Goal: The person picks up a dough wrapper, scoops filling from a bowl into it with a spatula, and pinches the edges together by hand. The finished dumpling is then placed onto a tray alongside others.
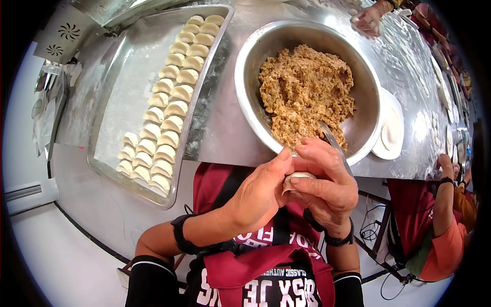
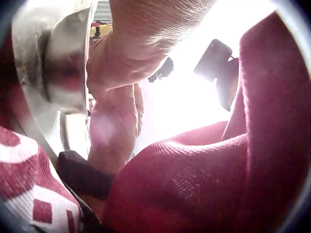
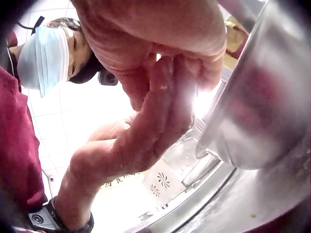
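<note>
While laid out within reach across a long, flour-streaked silver metal table [image 1: 220,117], flanked at left by a large rectangular metal tray [image 1: 117,97]. Centred, seemingly for both arms, on a deep round steel bowl [image 1: 365,123], heaped with coarse orange-brown filling [image 1: 307,87]. Edged at right by a white dish [image 1: 399,112] bearing pale, flat dough rounds [image 1: 391,130], likely for ready picking. Raised near the bowl's rim, with a bare left hand [image 1: 255,194] cupped, fingers bent and partly hidden, and a bare right hand [image 1: 327,189] curled at thumb and fingers. Propped in the filling with a slim metal utensil [image 1: 335,143], presumably to stay handy. Lined closely in the tray with crescent-shaped, pale dumplings [image 1: 172,124], probably to spare room. Gripping between both hands a small, folded, off-white dough piece [image 1: 296,180], apparently steadied from either side.
</note>
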A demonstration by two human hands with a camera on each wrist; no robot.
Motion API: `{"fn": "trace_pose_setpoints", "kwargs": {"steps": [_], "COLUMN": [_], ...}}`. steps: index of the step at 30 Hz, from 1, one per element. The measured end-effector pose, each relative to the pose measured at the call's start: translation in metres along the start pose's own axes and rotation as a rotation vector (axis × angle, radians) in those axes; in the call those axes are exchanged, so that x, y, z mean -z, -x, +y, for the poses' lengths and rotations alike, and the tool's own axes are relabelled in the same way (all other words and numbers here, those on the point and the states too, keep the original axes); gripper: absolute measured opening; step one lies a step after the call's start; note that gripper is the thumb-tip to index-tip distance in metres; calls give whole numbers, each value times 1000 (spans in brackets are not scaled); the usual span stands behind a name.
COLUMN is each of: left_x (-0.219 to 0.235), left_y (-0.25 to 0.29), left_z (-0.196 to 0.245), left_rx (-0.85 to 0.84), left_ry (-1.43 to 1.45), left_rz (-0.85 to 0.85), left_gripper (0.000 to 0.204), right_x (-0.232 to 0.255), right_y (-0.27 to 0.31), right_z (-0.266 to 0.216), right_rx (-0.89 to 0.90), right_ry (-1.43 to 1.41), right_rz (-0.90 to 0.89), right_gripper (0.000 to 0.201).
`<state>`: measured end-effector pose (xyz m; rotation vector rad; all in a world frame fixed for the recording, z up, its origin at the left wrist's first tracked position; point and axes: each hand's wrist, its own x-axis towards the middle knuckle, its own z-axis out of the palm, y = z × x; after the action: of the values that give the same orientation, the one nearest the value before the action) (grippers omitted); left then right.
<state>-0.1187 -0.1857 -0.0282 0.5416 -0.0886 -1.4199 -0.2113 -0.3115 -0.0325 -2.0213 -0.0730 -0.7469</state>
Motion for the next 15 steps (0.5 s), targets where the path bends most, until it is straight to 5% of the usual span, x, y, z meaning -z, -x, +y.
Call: {"fn": "trace_pose_setpoints", "kwargs": {"steps": [3,9,15], "left_x": [-2,-10,-12], "left_y": [0,-1,-1], "left_z": [-1,1,1], "left_rx": [24,121,157], "left_ry": [-24,-122,-145], "left_rz": [30,44,45], "left_gripper": [55,59,60], "right_x": [1,9,10], "right_y": [1,-1,-9], "right_z": [-12,-12,-24], "right_rx": [-143,-38,-152], "right_ry": [-1,148,161], "right_rz": [5,-121,-130], "right_gripper": [20,20,22]}}
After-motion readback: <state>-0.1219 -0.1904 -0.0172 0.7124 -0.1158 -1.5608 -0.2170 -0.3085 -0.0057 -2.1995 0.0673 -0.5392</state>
